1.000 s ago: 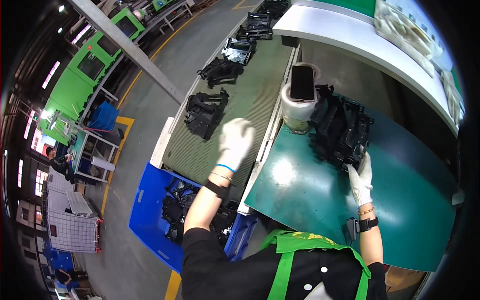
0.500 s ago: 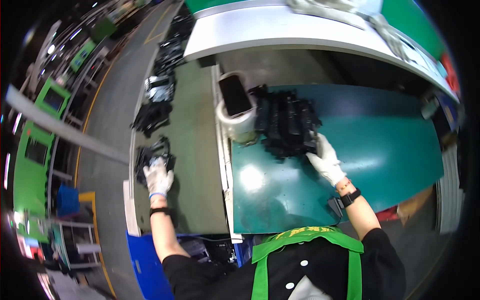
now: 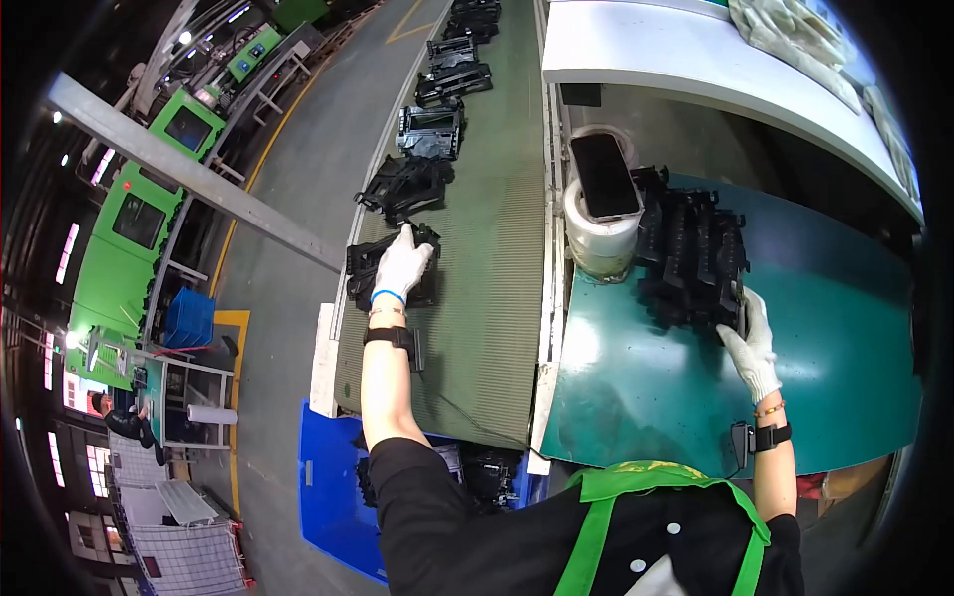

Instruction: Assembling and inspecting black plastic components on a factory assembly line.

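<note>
Black parts (image 3: 688,256) already stood bunched on the table (image 3: 656,397), the half-open right hand (image 3: 752,340) against them, while the belt (image 3: 487,328) held more, one beneath the loosely curled left hand (image 3: 401,268), its grip unclear.

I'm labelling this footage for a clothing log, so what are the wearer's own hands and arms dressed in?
The left hand and right hand wear white gloves. The left has a blue cuff band and a black wrist strap; the right, a bracelet and a black strap with a dark box. Black sleeves cover both upper arms.
</note>
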Action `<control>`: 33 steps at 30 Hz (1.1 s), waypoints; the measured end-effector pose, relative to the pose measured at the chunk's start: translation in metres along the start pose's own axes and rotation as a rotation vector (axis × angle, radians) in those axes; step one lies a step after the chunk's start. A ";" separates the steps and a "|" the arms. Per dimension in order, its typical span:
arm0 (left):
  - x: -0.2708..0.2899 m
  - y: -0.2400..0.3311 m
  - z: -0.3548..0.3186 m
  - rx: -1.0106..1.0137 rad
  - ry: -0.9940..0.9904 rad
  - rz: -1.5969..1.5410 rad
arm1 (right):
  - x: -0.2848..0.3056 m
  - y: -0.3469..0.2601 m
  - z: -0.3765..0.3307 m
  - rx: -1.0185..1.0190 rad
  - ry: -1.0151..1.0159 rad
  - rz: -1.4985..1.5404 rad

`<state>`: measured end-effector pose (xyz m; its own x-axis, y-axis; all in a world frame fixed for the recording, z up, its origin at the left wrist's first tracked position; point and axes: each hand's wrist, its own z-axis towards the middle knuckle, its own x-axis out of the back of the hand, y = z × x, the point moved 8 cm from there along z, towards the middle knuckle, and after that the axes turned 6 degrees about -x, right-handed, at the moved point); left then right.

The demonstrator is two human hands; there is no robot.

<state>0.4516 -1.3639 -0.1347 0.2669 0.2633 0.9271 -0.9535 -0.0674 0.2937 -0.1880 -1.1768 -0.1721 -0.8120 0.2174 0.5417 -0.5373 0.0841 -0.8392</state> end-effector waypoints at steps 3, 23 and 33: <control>0.003 0.008 -0.005 -0.183 0.123 -0.149 | -0.003 -0.007 -0.001 -0.007 -0.056 0.134; 0.029 0.067 -0.101 -0.011 -0.266 0.034 | 0.031 0.013 -0.035 0.027 0.101 0.336; -0.077 0.266 -0.262 0.598 -0.639 -1.181 | -0.041 -0.067 -0.108 -0.076 -0.599 0.655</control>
<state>0.1405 -1.1497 -0.1890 0.9998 -0.0031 -0.0173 0.0128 -0.5411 0.8409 -0.0943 -1.0861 -0.1436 -0.9453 -0.2988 -0.1312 0.0756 0.1907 -0.9787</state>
